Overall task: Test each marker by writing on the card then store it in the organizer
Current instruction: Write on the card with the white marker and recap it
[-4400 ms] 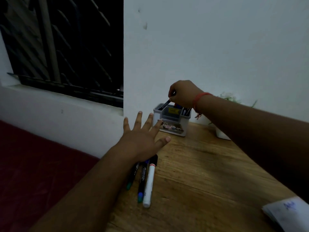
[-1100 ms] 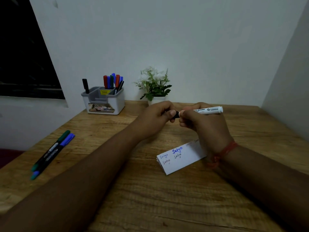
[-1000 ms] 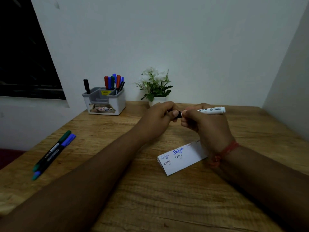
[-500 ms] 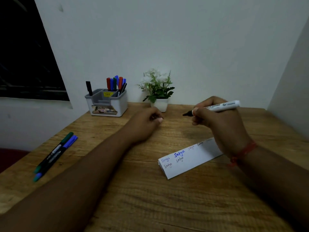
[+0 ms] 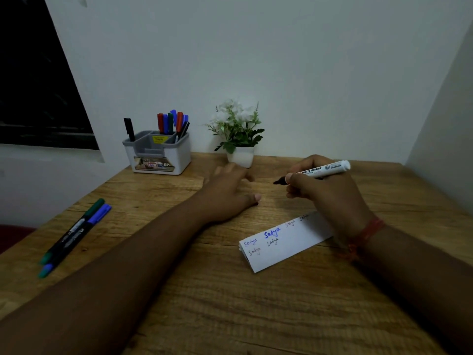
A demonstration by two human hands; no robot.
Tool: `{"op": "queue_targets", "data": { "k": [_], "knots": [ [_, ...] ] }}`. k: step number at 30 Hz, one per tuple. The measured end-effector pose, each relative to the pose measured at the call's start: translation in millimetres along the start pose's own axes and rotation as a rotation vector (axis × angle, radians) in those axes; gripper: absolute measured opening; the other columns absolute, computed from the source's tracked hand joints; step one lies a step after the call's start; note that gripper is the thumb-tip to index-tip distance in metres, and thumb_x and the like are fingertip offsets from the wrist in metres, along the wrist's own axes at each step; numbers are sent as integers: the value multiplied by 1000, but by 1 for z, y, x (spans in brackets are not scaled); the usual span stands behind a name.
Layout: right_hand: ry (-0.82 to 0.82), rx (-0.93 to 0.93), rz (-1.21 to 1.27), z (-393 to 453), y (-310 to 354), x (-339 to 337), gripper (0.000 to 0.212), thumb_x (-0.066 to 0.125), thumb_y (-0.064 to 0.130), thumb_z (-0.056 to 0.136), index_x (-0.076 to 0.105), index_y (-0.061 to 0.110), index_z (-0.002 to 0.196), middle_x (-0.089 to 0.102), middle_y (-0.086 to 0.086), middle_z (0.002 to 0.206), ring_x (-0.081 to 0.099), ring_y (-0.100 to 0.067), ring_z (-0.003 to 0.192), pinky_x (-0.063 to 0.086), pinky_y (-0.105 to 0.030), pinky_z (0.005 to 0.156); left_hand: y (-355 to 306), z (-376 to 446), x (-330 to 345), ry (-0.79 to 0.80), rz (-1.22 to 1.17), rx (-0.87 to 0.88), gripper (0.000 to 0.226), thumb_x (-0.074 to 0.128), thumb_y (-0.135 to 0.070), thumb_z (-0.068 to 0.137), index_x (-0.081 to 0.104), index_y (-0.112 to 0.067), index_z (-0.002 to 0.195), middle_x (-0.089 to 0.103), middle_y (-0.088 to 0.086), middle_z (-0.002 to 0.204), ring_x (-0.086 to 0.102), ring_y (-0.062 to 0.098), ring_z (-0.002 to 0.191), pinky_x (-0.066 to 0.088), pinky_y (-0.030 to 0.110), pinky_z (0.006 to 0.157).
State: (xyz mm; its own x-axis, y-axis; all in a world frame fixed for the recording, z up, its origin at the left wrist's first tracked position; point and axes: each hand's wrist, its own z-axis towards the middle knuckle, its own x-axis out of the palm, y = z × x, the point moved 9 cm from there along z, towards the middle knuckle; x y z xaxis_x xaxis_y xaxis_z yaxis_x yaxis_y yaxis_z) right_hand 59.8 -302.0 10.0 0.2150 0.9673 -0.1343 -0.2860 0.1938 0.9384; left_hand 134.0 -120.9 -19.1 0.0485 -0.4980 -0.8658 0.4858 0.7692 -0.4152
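My right hand [image 5: 327, 198] grips an uncapped white whiteboard marker [image 5: 326, 169], black tip pointing left, a little above the table behind the card. The white folded card [image 5: 289, 245] lies on the wooden table [image 5: 230, 303] with "Satya" written on it several times in blue and black. My left hand [image 5: 227, 194] lies low over the table left of the marker tip, fingers stretched forward and blurred; I cannot see the cap. The grey-and-white organizer [image 5: 179, 160] stands at the back left with several markers upright in it.
A green marker and a blue marker [image 5: 76, 231] lie side by side near the table's left edge. A small potted plant [image 5: 238, 131] stands against the back wall, right of the organizer. A dark window is at the left and a wall at the right.
My hands pulled the cap off the marker and moved apart. The left hand has dropped to the table and its fingers have straightened; the right hand holds the bare-tipped marker over the card's far end.
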Motion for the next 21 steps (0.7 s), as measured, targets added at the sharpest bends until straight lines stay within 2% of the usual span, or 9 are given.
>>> {"op": "queue_targets", "data": {
  "k": [2,5,8,11,13,19,21],
  "knots": [
    [-8,-13,14,-1,3,-1,2,72,5,88,70,4,89,77,-10,81,76,-22,76,62,-48,85,0,-1,-2,10,83,-11,65,57,-62,87,37,-36,144,26,-5,155,16,21,146,11,58,119],
    [-22,-36,55,-5,12,-3,4,69,4,91,72,6,94,78,-12,87,77,-25,81,63,-45,85,-1,-2,-2,36,184,17,81,45,-71,88,14,-38,155,-1,-9,165,-6,18,152,-5,60,119],
    [11,-43,70,-11,20,0,6,66,3,93,72,5,95,78,-13,92,77,-27,86,63,-40,85,-1,-3,3,80,258,31,84,35,-76,88,1,-40,156,-13,-8,166,-18,19,151,-9,62,117],
    [102,0,-63,-30,16,2,7,67,10,93,74,12,95,79,-7,92,77,-22,88,61,-34,86,-6,-5,11,141,303,50,87,31,-79,87,-8,-41,155,-22,-8,164,-27,22,148,-11,62,116],
    [134,29,-113,-43,11,-4,9,67,12,93,75,15,92,78,-5,91,76,-20,87,59,-35,86,-11,-7,16,189,305,63,88,29,-79,87,-12,-42,154,-27,-7,162,-31,23,146,-12,63,116],
    [162,74,-134,-56,-1,-12,10,62,2,91,72,3,86,78,-7,85,75,-20,80,59,-28,74,-31,-14,31,300,337,141,88,21,-82,84,-21,-44,151,-34,-8,159,-36,23,143,-12,63,115],
    [193,88,-158,-57,-4,-9,9,63,2,90,72,3,87,78,-6,84,74,-16,76,56,-21,68,-34,-17,37,332,356,157,90,19,-84,80,-21,-45,150,-34,-9,158,-37,22,142,-12,63,115]
  ]
}}
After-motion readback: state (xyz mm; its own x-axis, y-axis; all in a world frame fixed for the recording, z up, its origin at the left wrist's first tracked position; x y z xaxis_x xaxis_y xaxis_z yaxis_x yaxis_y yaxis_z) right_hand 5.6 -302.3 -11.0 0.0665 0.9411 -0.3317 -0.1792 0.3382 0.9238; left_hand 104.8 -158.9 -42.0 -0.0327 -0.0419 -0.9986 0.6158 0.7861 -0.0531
